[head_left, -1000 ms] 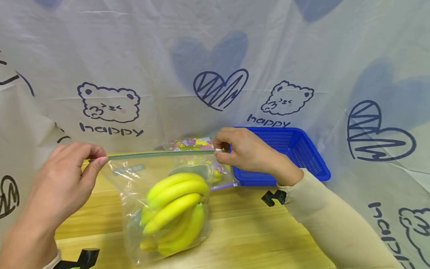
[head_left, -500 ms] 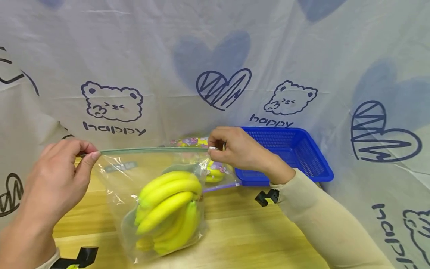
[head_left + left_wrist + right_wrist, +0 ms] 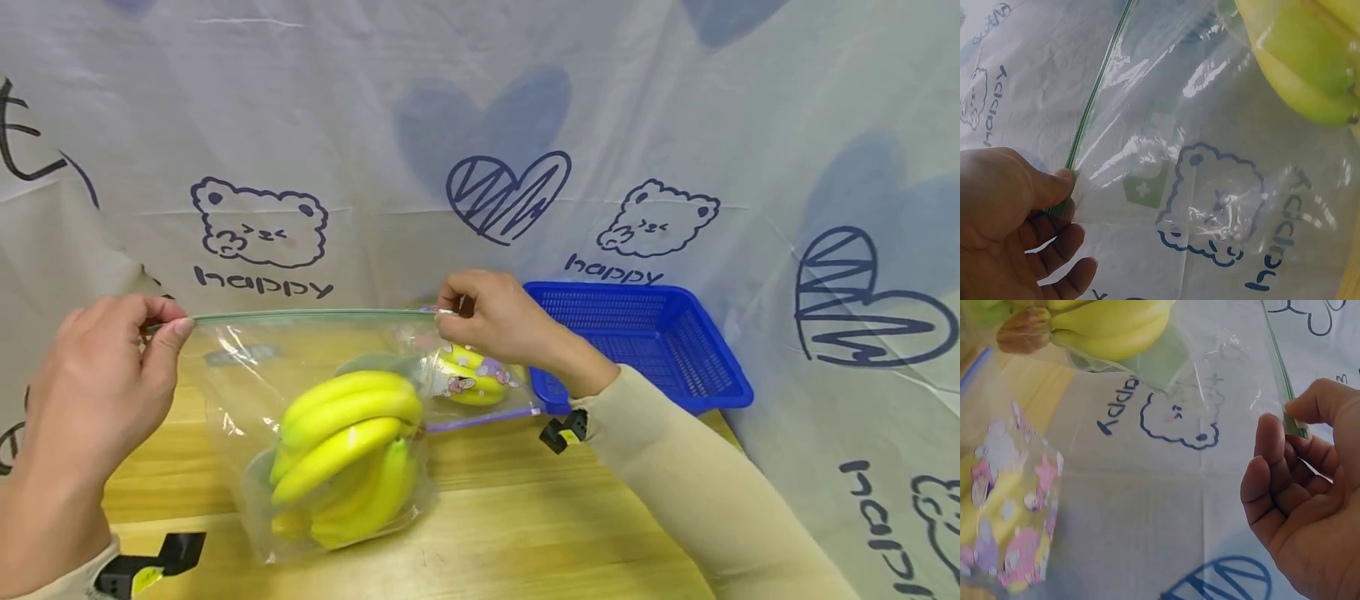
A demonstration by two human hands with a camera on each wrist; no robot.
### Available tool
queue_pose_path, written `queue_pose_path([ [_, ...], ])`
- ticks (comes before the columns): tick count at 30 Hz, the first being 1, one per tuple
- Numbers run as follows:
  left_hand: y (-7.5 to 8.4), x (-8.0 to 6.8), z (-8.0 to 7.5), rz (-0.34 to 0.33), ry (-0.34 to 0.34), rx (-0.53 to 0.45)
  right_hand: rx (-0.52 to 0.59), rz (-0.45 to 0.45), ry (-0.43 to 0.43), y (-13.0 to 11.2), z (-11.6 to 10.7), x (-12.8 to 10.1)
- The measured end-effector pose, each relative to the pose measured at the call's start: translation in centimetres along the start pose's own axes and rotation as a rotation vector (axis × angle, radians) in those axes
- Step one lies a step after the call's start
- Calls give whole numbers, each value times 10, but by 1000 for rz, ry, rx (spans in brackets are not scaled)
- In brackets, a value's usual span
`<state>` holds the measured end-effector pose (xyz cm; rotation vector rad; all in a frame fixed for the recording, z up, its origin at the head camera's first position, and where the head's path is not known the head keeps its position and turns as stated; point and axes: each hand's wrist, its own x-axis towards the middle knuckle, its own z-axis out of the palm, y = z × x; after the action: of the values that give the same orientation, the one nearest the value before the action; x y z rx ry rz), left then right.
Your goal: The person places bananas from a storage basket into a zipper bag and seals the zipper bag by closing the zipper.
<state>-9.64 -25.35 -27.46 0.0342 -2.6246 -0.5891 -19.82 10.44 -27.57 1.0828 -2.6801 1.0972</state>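
A clear zip bag (image 3: 247,392) with a green zip strip hangs between my two hands, its top edge stretched straight. Inside it lies a bunch of bananas (image 3: 345,450), yellow with greenish parts. My left hand (image 3: 112,383) pinches the bag's left top corner between thumb and forefinger; in the left wrist view, the other fingers of that left hand (image 3: 1029,219) are loosely bent. With thumb and forefinger, my right hand (image 3: 498,321) pinches the right end of the zip strip. The green strip (image 3: 1282,375) runs up from those fingertips in the right wrist view.
Behind the zip bag, a second clear bag (image 3: 480,387) with cartoon prints and a purple strip holds something yellow on the wooden table (image 3: 510,517). A blue plastic basket (image 3: 697,333) stands at the back right, before a printed white curtain (image 3: 390,208).
Both hands and the zip bag with the bananas have shifted left and slightly up in the head view. More of the blue basket and the printed bag shows. Both pinches on the strip stay.
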Motion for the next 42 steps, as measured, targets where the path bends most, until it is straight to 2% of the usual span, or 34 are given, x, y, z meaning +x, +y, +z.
queue_pose_path([
  [4, -7, 6, 0, -69, 51, 14, 71, 48, 33, -5, 15, 15],
  [10, -12, 14, 0, -132, 242, -14, 155, 85, 130, -14, 39, 33],
  [13, -15, 13, 1, -171, 265, -44, 200, 88, 163, -17, 49, 35],
  [16, -17, 4, -1, -195, 189, -63, 214, 109, 144, -13, 58, 28],
  [19, -25, -10, -2, -161, 67, -81, 211, 139, 88, -4, 62, 12],
  [21, -31, -20, -3, -112, -16, -81, 199, 134, 59, 1, 63, 0],
  [24, -44, -31, -3, -46, -145, -35, 176, 76, 22, 8, 64, -16],
  [27, -50, -38, -2, -19, -326, 52, 147, 8, -35, 15, 70, -31],
  [31, -57, -43, 7, 20, -500, 105, 103, -16, -113, 25, 86, -50],
  [33, -59, -46, 16, 27, -524, 102, 73, -4, -134, 29, 95, -56],
  [35, -60, -46, 24, 21, -506, 103, 43, 9, -136, 33, 104, -59],
  [42, -58, -35, 52, -70, -323, 65, 72, 123, -43, 38, 120, -50],
])
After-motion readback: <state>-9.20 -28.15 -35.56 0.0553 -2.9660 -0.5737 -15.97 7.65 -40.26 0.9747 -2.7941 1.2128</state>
